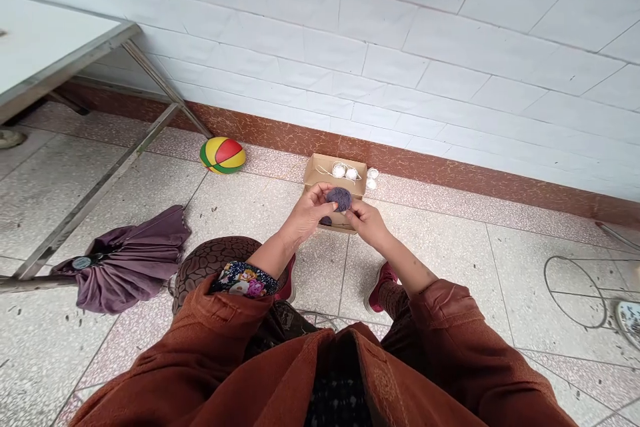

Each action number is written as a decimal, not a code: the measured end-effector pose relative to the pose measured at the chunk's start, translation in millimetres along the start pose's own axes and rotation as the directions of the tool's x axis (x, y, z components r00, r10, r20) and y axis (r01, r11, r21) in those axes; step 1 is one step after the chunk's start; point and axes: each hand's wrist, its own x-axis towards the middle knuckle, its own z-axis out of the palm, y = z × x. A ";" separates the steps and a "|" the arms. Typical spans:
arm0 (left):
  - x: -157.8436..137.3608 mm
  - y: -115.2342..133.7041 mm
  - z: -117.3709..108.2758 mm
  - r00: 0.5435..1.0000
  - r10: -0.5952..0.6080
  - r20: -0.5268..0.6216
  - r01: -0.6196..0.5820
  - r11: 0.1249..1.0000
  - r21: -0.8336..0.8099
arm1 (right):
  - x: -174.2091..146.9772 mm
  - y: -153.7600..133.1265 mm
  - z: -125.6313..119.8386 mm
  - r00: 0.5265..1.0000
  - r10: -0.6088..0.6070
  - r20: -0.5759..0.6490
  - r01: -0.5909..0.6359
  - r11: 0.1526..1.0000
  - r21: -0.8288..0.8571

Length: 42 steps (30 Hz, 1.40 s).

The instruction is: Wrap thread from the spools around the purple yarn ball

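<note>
Here, my left hand (311, 211) grips a round, dark purple-grey yarn ball (340, 198), seemingly mostly wound, what remains unclear, while my right hand (367, 221) pinches its side above an open brown cardboard box (321, 161), between near and far edges.

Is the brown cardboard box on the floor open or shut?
Open: in the brown cardboard box, two round white yarn balls are visible.
</note>
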 end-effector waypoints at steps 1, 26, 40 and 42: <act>1.5 -0.6 -1.2 0.999 0.001 -0.044 0.001 0.999 0.035 | -3.2 -3.8 -0.3 0.999 -0.034 0.028 0.034 0.999 -0.005; 5.8 -4.4 -2.2 0.989 -0.110 -0.104 0.103 0.992 -0.069 | -9.5 -22.3 -8.2 0.984 -0.072 0.160 0.069 0.997 0.026; -5.6 -0.5 5.9 0.975 -0.140 0.172 0.169 0.972 -0.166 | 19.8 -2.3 -12.0 0.978 0.179 -0.104 -0.173 0.983 0.067; -2.8 0.1 4.3 0.986 -0.127 0.112 0.148 0.966 -0.213 | 12.8 -1.8 -6.0 0.987 0.151 -0.052 -0.151 0.988 -0.007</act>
